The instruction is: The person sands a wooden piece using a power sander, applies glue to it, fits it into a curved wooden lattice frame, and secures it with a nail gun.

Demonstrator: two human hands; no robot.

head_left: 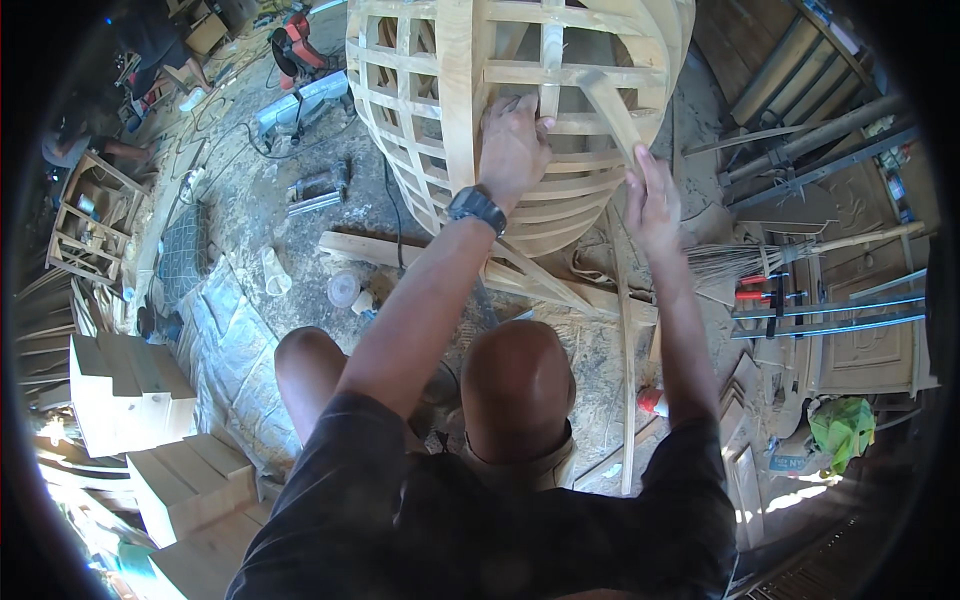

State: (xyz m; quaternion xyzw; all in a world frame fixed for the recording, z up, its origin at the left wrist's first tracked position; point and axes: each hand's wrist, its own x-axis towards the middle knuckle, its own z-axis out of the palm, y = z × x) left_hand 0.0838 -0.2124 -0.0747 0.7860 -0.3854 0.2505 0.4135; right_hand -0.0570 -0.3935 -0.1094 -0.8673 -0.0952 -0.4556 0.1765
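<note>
A large, rounded frame of pale curved wooden slats [459, 90] stands in front of me, its strips crossing in an open lattice. My left hand [514, 145], with a dark watch on the wrist, lies against its middle, fingers curled round a slat beside the wide upright strip. On the right side of the frame, my right hand [655, 198] grips the lower end of a flat wooden strip [615, 115]. That strip slants up and left across the slats, and its upper end is blurred. Whether it touches the frame I cannot tell.
Loose wooden boards [560, 285] lie below the frame. A red cut-off saw [298, 48] stands at the far left, near other tools. At right are a twig broom [730, 262] and bar clamps [830, 318]. Wooden boxes [125, 390] fill the near left. Other people work at far left.
</note>
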